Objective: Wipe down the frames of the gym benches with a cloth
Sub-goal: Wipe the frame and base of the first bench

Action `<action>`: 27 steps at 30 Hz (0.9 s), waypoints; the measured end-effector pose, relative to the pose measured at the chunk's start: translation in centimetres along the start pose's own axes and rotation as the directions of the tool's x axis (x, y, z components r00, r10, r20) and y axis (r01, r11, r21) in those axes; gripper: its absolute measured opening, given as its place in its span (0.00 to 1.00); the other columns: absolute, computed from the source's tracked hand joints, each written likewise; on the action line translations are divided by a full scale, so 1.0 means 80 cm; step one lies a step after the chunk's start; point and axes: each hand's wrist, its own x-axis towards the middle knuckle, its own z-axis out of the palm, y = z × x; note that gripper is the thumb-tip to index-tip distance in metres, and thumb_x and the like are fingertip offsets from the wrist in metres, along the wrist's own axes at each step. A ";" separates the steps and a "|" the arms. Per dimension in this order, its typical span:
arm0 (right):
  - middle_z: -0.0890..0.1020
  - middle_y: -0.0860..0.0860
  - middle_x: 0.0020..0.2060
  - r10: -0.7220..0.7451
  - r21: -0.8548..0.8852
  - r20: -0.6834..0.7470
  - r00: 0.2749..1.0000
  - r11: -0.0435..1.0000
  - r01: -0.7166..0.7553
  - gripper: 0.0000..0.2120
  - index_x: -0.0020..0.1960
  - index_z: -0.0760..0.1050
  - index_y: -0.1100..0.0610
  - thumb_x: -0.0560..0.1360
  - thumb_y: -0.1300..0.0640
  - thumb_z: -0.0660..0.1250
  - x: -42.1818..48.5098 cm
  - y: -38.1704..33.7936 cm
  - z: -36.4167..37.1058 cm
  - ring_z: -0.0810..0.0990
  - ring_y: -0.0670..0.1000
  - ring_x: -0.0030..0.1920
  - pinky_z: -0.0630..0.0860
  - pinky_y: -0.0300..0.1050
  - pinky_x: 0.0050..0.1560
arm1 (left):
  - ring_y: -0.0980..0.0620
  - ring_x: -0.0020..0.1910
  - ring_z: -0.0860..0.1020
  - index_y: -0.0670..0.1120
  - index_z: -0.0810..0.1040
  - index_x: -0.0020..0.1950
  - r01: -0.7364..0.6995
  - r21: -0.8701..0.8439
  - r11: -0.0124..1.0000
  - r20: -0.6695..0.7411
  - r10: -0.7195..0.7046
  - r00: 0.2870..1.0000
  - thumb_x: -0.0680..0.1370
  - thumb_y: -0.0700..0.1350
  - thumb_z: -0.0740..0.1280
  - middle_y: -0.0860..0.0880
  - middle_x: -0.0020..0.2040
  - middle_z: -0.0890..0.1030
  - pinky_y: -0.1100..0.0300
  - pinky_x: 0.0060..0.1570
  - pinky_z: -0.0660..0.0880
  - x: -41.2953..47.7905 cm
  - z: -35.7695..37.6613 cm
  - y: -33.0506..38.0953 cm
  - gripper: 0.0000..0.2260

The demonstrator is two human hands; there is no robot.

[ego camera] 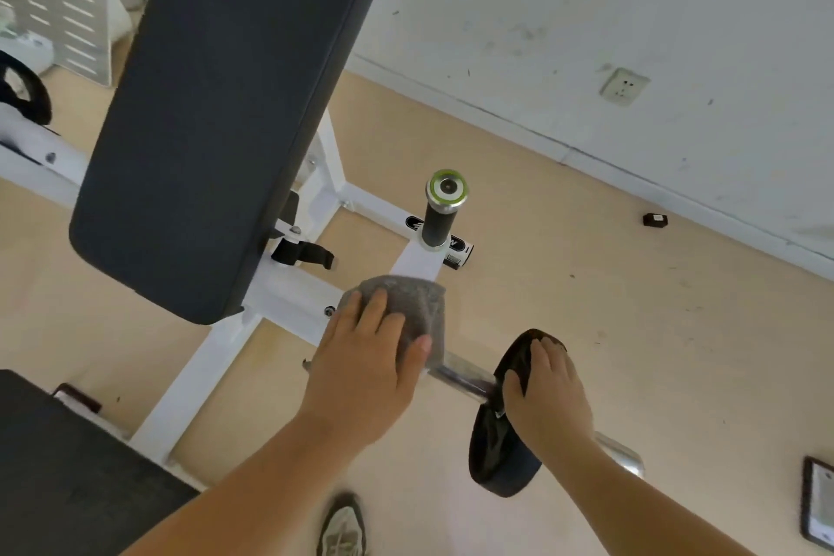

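Observation:
A grey cloth [413, 302] lies over the white bench frame [203, 379] where a chrome bar [460, 377] leaves it. My left hand [365, 366] presses flat on the cloth, fingers spread over it and thumb at its right edge. My right hand [548, 393] grips the top rim of a black weight plate [501, 442] that sits on the chrome bar. The dark bench pad [225, 104] slopes up above the frame.
A black peg with a green-ringed cap [444, 205] stands upright on the frame's cross tube. A second dark pad [67, 479] fills the lower left. A white wall with a socket [623, 86] runs at the right. My shoe [343, 526] is on the beige floor.

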 end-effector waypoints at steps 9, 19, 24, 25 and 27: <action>0.71 0.55 0.74 -0.023 -0.076 -0.250 0.968 0.997 0.004 0.31 0.71 0.75 0.58 0.72 0.44 0.67 0.017 0.013 0.051 0.64 0.58 0.76 0.64 0.56 0.77 | 0.38 0.82 0.50 0.46 0.45 0.84 -0.039 0.129 0.991 -0.078 0.049 0.996 0.84 0.63 0.40 0.42 0.84 0.47 0.42 0.78 0.57 0.093 0.046 -0.002 0.33; 0.68 0.50 0.75 -0.031 -0.062 -0.214 0.976 0.998 0.018 0.25 0.70 0.75 0.51 0.75 0.45 0.64 0.020 0.014 0.041 0.62 0.54 0.76 0.66 0.54 0.76 | 0.43 0.83 0.49 0.50 0.56 0.83 -0.179 0.055 0.982 -0.094 0.184 0.978 0.86 0.58 0.47 0.49 0.84 0.51 0.39 0.76 0.57 -0.055 0.068 -0.034 0.26; 0.71 0.52 0.74 -0.039 -0.070 -0.255 0.966 0.997 0.022 0.22 0.66 0.78 0.52 0.74 0.47 0.66 0.020 0.016 0.047 0.64 0.55 0.75 0.68 0.55 0.74 | 0.49 0.82 0.54 0.53 0.74 0.74 -0.200 -0.139 0.970 -0.225 0.166 0.960 0.86 0.57 0.54 0.51 0.79 0.67 0.42 0.77 0.62 0.021 0.051 -0.019 0.21; 0.70 0.51 0.74 -0.042 -0.069 -0.259 0.965 0.997 0.025 0.22 0.66 0.78 0.52 0.74 0.47 0.66 0.019 0.015 0.046 0.64 0.55 0.75 0.68 0.55 0.74 | 0.47 0.82 0.56 0.51 0.77 0.72 -0.209 -0.152 0.966 -0.254 0.166 0.953 0.85 0.57 0.58 0.50 0.78 0.69 0.42 0.76 0.64 0.046 0.048 -0.012 0.19; 0.69 0.50 0.75 -0.044 -0.070 -0.245 0.968 0.997 0.027 0.23 0.68 0.77 0.51 0.74 0.47 0.64 0.018 0.012 0.043 0.63 0.55 0.76 0.67 0.54 0.75 | 0.45 0.82 0.57 0.50 0.74 0.74 -0.174 -0.125 0.977 -0.273 0.135 0.953 0.83 0.53 0.64 0.49 0.79 0.68 0.41 0.74 0.66 0.079 0.045 0.004 0.19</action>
